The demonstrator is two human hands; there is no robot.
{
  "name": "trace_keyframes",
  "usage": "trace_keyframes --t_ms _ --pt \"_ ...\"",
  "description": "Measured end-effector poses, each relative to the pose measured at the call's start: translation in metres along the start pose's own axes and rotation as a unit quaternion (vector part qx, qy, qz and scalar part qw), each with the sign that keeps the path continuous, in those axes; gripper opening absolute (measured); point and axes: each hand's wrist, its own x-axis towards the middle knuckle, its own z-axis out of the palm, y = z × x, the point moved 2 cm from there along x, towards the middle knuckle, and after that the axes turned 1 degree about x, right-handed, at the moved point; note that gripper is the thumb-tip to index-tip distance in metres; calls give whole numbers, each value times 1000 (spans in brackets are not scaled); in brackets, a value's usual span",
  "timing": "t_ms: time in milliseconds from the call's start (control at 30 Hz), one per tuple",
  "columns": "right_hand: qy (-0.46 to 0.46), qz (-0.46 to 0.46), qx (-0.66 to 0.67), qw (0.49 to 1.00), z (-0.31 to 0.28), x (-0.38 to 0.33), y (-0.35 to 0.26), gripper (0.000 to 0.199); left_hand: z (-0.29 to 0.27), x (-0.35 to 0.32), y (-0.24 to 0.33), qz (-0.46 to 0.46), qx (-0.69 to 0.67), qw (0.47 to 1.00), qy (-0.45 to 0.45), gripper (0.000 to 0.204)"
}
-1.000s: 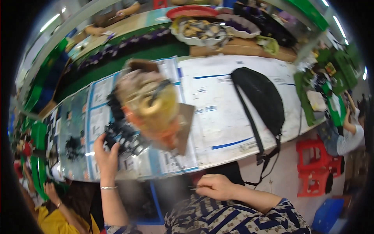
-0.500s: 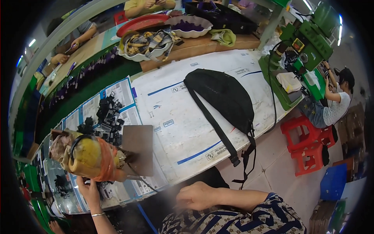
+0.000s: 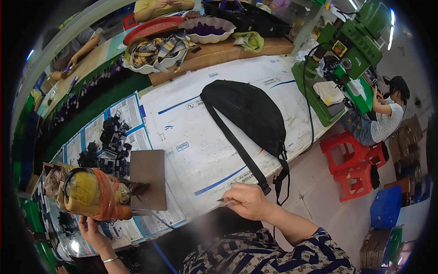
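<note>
My right hand [image 3: 252, 201] is closed around a small, thin pointed tool [image 3: 229, 202], in front of the table edge; its dark tip points left and its exact kind is unclear. At the left, my left hand [image 3: 92, 232] reaches up to the lower edge of a machine head wrapped in yellow and orange material [image 3: 89, 192]. Its fingers are bent, their tips hidden by the machine, and whatever they grip cannot be made out. Several small black plastic parts [image 3: 112, 139] lie heaped behind the machine, close to a brown flat plate [image 3: 148, 179].
A black waist bag [image 3: 246, 114] with its strap lies mid-table. A green press machine [image 3: 319, 91] stands at the right, with red stools [image 3: 349, 157] beyond the edge. Bowls, including a white one of purple parts [image 3: 207, 32], line the back ledge. Other people sit nearby.
My right hand has risen and moved right from my lap, and the pointed tool now shows in it. The whole view has shifted slightly; my left hand stays by the wrapped machine.
</note>
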Motion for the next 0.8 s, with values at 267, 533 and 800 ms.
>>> trace_keyframes --t_ms 267,533,800 --pt "13 53 49 997 5 -8 1 9 -33 -40 24 -41 -145 989 -7 34" --pt "-242 205 355 880 69 -22 -29 17 31 -157 75 10 86 945 -315 48" --pt "-343 325 471 745 104 -36 -40 18 87 -173 76 100 149 832 -525 46"
